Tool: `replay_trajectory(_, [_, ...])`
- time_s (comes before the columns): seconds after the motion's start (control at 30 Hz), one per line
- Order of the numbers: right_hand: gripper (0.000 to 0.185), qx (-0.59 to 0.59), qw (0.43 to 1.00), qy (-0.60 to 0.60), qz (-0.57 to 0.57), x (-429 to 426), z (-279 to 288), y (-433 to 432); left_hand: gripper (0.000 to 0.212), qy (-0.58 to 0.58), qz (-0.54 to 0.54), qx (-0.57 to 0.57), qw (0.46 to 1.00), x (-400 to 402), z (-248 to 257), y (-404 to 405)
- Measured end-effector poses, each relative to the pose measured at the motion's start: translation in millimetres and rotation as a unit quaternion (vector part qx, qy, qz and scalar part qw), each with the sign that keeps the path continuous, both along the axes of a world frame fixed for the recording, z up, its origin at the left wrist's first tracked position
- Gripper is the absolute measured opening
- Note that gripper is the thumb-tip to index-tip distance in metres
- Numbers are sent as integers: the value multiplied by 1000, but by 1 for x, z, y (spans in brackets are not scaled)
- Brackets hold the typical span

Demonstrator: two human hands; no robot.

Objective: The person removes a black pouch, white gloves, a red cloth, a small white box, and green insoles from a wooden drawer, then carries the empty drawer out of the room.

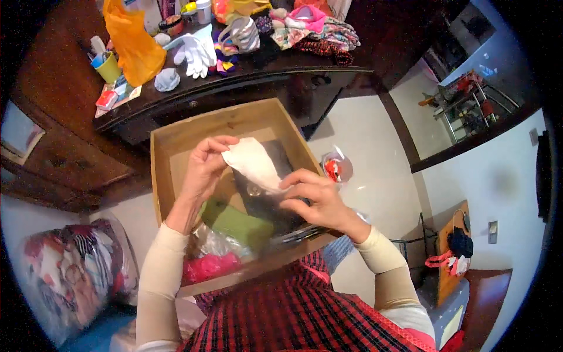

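Observation:
A small white cloth piece (253, 163) is stretched between my two hands above a wooden drawer (233, 110). My left hand (209, 160) pinches its upper left end with thumb and fingers. At the lower right end, my right hand (314, 196) grips it between thumb and fingers. Beneath the cloth, a dark flat item (281, 154) lies in the drawer. Nearer my body are a green folded item (237, 222), crumpled clear plastic (215, 242) and a bright pink bundle (211, 267), all inside the drawer.
On the dark dresser top (272, 64) beyond the drawer lie an orange plastic bag (132, 44), white gloves (195, 57), a yellow cup (107, 68) and folded clothes (321, 33). A waste bin (343, 165) stands right of the drawer. A clothes pile (79, 268) is at lower left.

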State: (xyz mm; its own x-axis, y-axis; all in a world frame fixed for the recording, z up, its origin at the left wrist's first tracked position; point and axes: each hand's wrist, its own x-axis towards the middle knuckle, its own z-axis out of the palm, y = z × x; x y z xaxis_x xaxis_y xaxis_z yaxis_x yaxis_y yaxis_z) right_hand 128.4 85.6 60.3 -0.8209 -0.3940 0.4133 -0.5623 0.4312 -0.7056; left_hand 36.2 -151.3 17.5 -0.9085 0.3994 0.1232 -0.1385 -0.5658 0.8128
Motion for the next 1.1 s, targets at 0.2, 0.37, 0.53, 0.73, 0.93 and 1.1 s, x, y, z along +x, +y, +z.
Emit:
replay_trajectory(0.2, [20,-164,957,-232,-62,-12,-11,-2,11,-29,5,32,999,-6,-15,3])
replay_trajectory(0.37, [35,-321,836,-445,-1,-40,-29,-1,11,-50,6,45,998,-5,-18,3])
replay_trajectory(0.53, [19,-187,884,-428,18,-36,-29,-19,10,-44,9,20,999,-3,-16,-2])
replay_trajectory(0.73, [19,15,972,-204,-114,-33,-34,-8,20,-8,123,44,991,-24,-24,-38])
replay_trajectory(0.93, [15,-61,956,-274,-80,-44,-62,2,23,-27,80,-58,995,-12,-6,-25])
replay_trajectory(1.1, [20,-99,940,-322,-60,-43,-56,-9,30,-18,50,-134,990,0,1,-9])
